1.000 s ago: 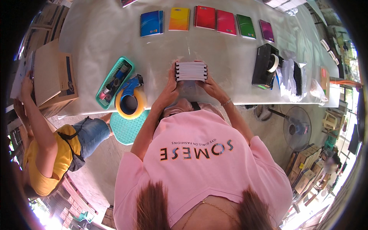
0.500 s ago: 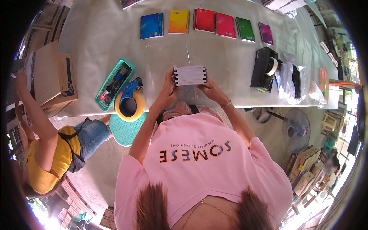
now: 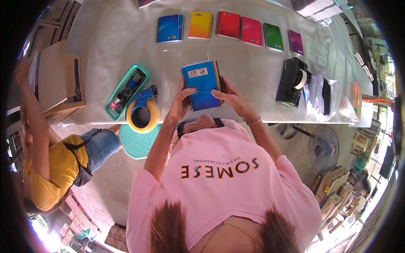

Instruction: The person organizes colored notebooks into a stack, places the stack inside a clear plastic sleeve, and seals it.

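Note:
A stack of spiral notebooks (image 3: 202, 80) is held between my two hands over the near part of the table, its blue cover with a white label facing up. My left hand (image 3: 181, 101) grips the stack's left side, thumb on the cover. On the opposite side my right hand (image 3: 232, 97) is closed round the edge, its thumb also on top. Yellowish and other edges of lower notebooks show along the right side. Farther off lie single piles in a row: blue notebooks (image 3: 168, 28), a yellow one (image 3: 200, 25), a red one (image 3: 229, 24), a pink one (image 3: 251, 30), a green one (image 3: 273, 37) and a purple one (image 3: 295, 42).
Left of my hands are a green basket (image 3: 110, 110) with small items and a tape dispenser (image 3: 154, 116) with a wide roll. A black tape dispenser (image 3: 288, 80) and plastic-wrapped spirals (image 3: 320, 95) sit right. Beside cardboard boxes (image 3: 75, 84), another person (image 3: 55, 177) stands at left.
The notebook stack has turned from showing its white page edges to lying with the blue cover up. Both hands have shifted their grip to its sides, thumbs now on top.

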Demonstrator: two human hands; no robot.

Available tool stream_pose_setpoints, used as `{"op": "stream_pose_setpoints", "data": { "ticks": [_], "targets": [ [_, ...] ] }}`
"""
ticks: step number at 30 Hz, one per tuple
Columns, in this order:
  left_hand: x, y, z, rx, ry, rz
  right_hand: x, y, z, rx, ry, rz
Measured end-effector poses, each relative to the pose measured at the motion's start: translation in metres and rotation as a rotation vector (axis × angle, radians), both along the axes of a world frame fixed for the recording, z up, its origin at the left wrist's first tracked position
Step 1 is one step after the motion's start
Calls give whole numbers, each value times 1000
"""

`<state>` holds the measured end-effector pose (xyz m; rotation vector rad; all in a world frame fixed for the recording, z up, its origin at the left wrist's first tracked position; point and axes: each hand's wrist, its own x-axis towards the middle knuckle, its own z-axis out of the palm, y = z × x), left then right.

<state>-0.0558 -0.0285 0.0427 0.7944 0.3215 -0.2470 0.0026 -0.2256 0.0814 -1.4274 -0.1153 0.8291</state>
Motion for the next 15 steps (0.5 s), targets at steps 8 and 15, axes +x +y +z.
{"op": "stream_pose_setpoints", "data": {
  "ticks": [8,15],
  "targets": [
    [10,-22,14,35,167,34,2,-5,15,-104,-31,-25],
    [31,-28,-16,470,89,-21,8,-19,-42,132,29,-90]
  ]
}}
